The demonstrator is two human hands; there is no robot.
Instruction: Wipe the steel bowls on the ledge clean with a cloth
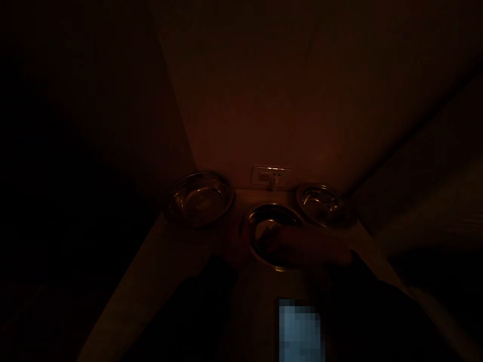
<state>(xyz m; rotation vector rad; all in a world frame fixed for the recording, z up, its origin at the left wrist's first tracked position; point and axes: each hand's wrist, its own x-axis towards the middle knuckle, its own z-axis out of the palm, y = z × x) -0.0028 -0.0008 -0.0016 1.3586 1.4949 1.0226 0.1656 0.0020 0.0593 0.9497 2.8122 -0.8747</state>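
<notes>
The scene is very dark. A round metal bowl (275, 268) stands in the middle of the pale tabletop. My left hand (237, 241) is at the bowl's left side, close against its rim; whether it grips the rim is lost in the dark. From the right, my right hand (302, 245) reaches over the rim, with its fingers down inside the bowl. Those fingers are too dim to make out, and so is anything in or under them. Dark sleeves cover both forearms.
Behind to the left stands a wider metal bowl (204, 201), and at the back right another metal dish (320, 203). A socket plate (270, 175) with a plug is on the wall behind. Near the front edge lies a lit, blurred-out screen (300, 332). Walls rise beyond the tabletop (128, 291).
</notes>
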